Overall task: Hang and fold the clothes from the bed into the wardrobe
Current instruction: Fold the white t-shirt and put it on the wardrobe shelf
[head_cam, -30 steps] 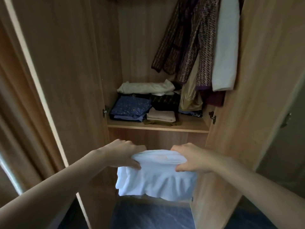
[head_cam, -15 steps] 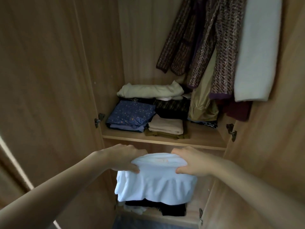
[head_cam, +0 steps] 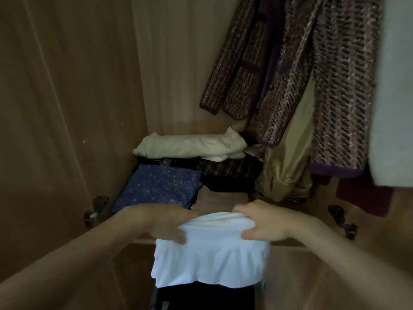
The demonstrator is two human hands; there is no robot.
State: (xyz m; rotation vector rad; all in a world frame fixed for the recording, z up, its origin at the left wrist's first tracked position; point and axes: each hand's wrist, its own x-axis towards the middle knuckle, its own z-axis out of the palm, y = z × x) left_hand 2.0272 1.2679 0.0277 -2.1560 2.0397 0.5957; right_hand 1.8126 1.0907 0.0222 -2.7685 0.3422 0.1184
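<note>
Gripping the folded white garment (head_cam: pixel 212 253) from both sides, the left hand (head_cam: pixel 165 222) and right hand (head_cam: pixel 263 222) hold it before the wardrobe shelf (head_cam: pixel 312 242), fingers curled around its top edge.

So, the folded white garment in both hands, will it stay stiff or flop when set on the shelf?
The white garment probably flops: its lower edge sags and ripples below the left hand and right hand. It looks light and may unfold if released carelessly.
</note>
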